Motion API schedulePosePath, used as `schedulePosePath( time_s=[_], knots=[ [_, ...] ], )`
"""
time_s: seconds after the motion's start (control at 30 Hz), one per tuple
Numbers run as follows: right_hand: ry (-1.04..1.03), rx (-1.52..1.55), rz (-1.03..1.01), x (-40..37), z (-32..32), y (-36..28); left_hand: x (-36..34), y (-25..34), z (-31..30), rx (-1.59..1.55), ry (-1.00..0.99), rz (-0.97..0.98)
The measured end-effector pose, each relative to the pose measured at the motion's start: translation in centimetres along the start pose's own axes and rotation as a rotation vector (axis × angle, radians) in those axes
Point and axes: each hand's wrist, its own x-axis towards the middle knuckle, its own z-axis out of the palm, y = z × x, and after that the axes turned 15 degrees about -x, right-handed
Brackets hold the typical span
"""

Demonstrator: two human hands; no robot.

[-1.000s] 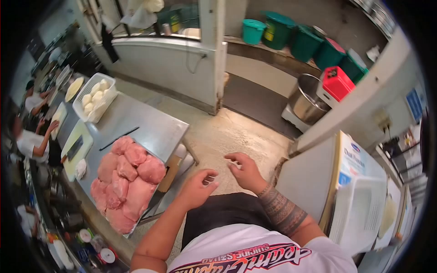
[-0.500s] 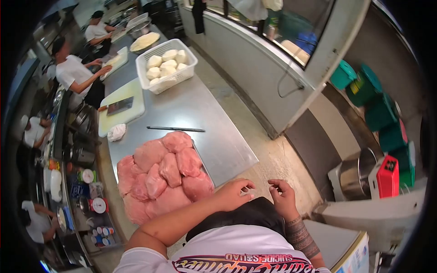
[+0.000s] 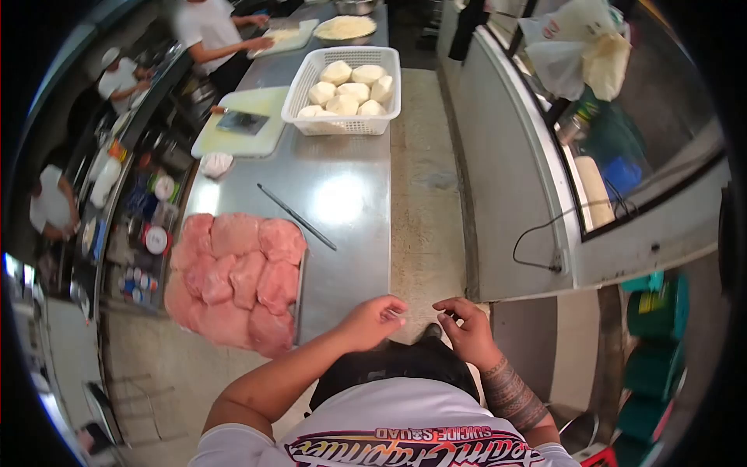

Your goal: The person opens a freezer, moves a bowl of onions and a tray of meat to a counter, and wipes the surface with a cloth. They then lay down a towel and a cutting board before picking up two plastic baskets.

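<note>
Both hands hover in front of my waist, just off the near end of the steel table (image 3: 354, 268). My left hand (image 3: 375, 321) is loosely curled, a gap between fingers and thumb, and I see nothing in it. My right hand (image 3: 465, 331) faces it a short way off, fingers bent and apart from the thumb, also holding nothing visible. Left of my left forearm, a heap of raw pink meat pieces (image 3: 237, 280) rests on a tray whose edge barely shows. Beyond the meat lies a slim dark rod-like tool (image 3: 297, 216), slanting across the steel.
A cleaver (image 3: 241, 122) lies on a pale cutting board (image 3: 233, 146), near a crumpled white cloth (image 3: 216, 164). A white basket (image 3: 342, 124) holds several peeled pale vegetables. A person (image 3: 208, 39) works farther along the table. Right stands a wall (image 3: 506, 179); shelves line the left.
My view has turned to the right, so the table now runs straight ahead and the meat sits farther left. Both hands stay before my waist, still apart.
</note>
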Motion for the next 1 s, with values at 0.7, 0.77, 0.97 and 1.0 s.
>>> schedulePosePath(
  time_s=[0.7,0.77,0.97,1.0],
  knots=[
    [-0.439,-0.004,-0.582,26.2,-5.1,1.0,9.9,3.2,1.2,-0.466,0.704,0.043],
    [-0.434,-0.013,-0.615,28.9,-4.4,0.8,11.6,3.9,-0.3,-0.516,0.722,0.028],
    [-0.53,-0.044,-0.64,34.6,-4.0,-1.7,15.1,6.7,-4.8,-0.544,0.712,0.108],
    [-0.55,-0.048,-0.633,35.3,-3.9,-1.9,15.2,7.3,-5.4,-0.526,0.742,0.118]
  ],
)
